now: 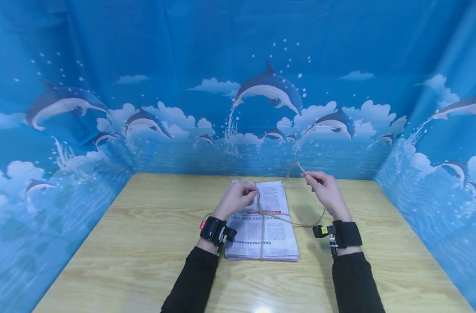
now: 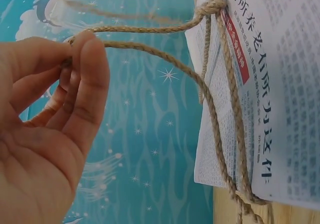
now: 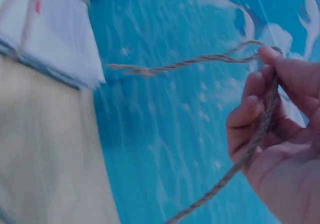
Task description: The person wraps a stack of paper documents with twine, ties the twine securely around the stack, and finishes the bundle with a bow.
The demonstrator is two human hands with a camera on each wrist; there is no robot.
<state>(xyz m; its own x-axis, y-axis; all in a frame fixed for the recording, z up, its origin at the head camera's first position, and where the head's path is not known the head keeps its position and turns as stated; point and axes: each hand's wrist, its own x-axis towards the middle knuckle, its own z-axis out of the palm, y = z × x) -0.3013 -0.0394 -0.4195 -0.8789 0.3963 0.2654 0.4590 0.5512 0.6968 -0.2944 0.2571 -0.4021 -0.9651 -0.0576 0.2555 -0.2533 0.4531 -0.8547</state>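
Note:
A stack of folded newspapers (image 1: 281, 243) lies on the table, with braided twine (image 1: 263, 237) running lengthwise and crosswise over its top. The twine strands meet in a knot (image 2: 212, 7) near the middle of the stack. Over the stack's far left part, my left hand (image 1: 238, 198) pinches a strand between thumb and fingertips. My right hand (image 1: 329, 193) is raised to the right of the stack and pinches another length of twine. From those fingers a loose frayed end (image 3: 145, 71) sticks out, while the rest sags back toward the newspapers.
The wooden table (image 1: 152, 243) extends on both sides of the stack. A blue curtain (image 1: 175, 143) printed with dolphins stands along its back and sides. Black camera bands (image 1: 348, 234) sit on both wrists.

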